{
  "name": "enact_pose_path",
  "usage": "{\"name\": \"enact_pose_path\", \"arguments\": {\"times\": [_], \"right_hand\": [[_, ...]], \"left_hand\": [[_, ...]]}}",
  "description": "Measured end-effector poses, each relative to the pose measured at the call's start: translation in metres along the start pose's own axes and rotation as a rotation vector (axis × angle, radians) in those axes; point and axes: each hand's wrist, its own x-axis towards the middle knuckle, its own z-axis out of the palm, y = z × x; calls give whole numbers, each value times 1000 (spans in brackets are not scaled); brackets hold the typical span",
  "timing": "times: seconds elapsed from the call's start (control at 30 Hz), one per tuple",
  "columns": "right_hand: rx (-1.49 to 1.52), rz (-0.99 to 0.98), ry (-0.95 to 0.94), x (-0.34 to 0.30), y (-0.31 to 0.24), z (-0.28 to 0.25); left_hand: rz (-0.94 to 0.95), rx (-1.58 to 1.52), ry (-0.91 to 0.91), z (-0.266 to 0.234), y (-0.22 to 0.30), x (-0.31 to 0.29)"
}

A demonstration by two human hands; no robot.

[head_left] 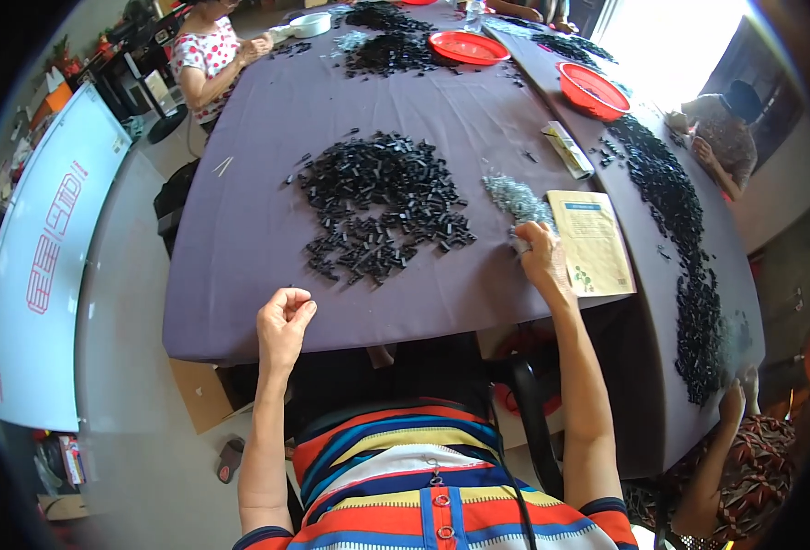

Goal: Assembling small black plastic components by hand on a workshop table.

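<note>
Down by near edge of table (208, 321), left hand (283, 323) curled, right hand (542, 257) bunched at clear bits (517, 197); can't tell if either grip's fully closed or holding anything. Black pieces (382, 188) piled between, ahead of left hand. Purple cloth (267, 119) over table, red basket (469, 49) toward far end, white panel (20, 211) off left.

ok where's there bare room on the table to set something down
Bare purple cloth lies left of the near black pile and between it and the next black pile beyond. It's crowded by the right hand: clear pieces, tan packet.
</note>
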Motion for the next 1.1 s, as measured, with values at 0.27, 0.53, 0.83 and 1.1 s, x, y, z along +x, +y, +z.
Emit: {"name": "enact_pose_path", "arguments": {"times": [0.27, 0.53, 0.83, 1.1], "right_hand": [[-156, 76, -86, 4, 10, 0], [-268, -59, -124, 0, 2, 3], [-351, -45, -116, -6, -17, 6], [-285, -3, -70, -16, -21, 8]], "left_hand": [[47, 307, 173, -26, -21, 18], [182, 457, 174, -12, -9, 19], [346, 788, 226, 1, -4, 13], [270, 832, 243, -4, -3, 22]]}}
